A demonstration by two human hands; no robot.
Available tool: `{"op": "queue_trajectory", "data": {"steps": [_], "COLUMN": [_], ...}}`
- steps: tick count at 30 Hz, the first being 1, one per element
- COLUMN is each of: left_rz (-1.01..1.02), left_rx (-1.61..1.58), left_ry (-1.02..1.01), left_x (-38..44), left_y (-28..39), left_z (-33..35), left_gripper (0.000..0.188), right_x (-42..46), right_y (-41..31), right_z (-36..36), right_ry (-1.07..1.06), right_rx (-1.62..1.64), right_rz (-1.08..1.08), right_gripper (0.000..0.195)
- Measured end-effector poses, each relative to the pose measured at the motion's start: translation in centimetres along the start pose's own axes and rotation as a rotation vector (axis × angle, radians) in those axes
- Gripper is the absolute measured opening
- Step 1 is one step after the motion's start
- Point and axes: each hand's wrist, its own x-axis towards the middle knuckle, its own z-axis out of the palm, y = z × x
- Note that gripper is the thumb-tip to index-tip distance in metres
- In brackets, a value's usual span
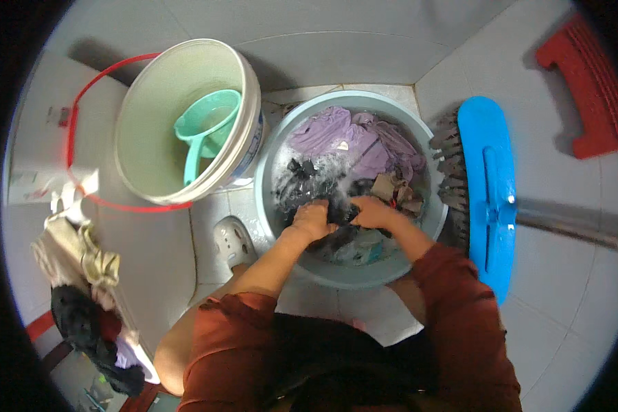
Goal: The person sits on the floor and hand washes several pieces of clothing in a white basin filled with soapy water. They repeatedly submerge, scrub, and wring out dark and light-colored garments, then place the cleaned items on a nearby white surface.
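Note:
Between my knees stands a round grey-blue plastic basin (353,280) holding sudsy water and clothes. My left hand (313,220) grips a wet black garment (309,188) near the front of the basin. Just to its right, my right hand (372,211) has its fingers closed on the same dark cloth. White foam and splashing water surround the black fabric. Behind it floats a bunched lilac garment (335,131). A tan cloth (391,186) lies at the right side, partly under water. Some pale cloth shows blurred below the surface near my wrists.
A white bucket (149,118) with a red handle stands at left, a mint-green dipper (203,123) inside. A blue push broom (486,195) rests close to the basin's right rim. Clothes (82,304) hang at far left. A red plastic piece (592,92) is on the right wall.

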Motion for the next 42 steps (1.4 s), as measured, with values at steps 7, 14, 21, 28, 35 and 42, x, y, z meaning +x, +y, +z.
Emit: {"op": "queue_trajectory", "data": {"steps": [7,14,21,28,35,42], "left_rz": [0.522,0.645,0.224,-0.183,-0.264,-0.047], "left_rx": [-0.971,-1.120,-0.342,0.453,0.186,0.040], "left_ry": [0.164,0.435,0.523,0.108,-0.106,-0.043], "left_x": [-13.6,-22.9,-12.4,-2.8,3.1,2.0], "left_y": [7.3,15.5,7.4,-1.5,-5.1,-4.0], "left_z": [-9.4,-15.2,-6.4,5.5,10.0,4.7], "left_gripper": [0.053,0.034,0.056,0.087,0.054,0.046], "right_x": [-17.8,-27.3,-14.6,-0.9,2.7,1.7], "right_y": [-15.2,-20.4,-12.1,2.5,4.0,2.8], "right_z": [-7.8,-10.8,-2.6,11.4,9.3,2.5], "right_ry": [0.409,0.669,0.681,0.406,0.294,-0.297], "right_rx": [0.382,0.129,-0.234,-0.539,-0.403,-0.481], "right_rz": [-0.720,-0.791,-0.264,0.319,0.470,0.246], "right_gripper": [0.030,0.060,0.065,0.065,0.026,0.051]}}
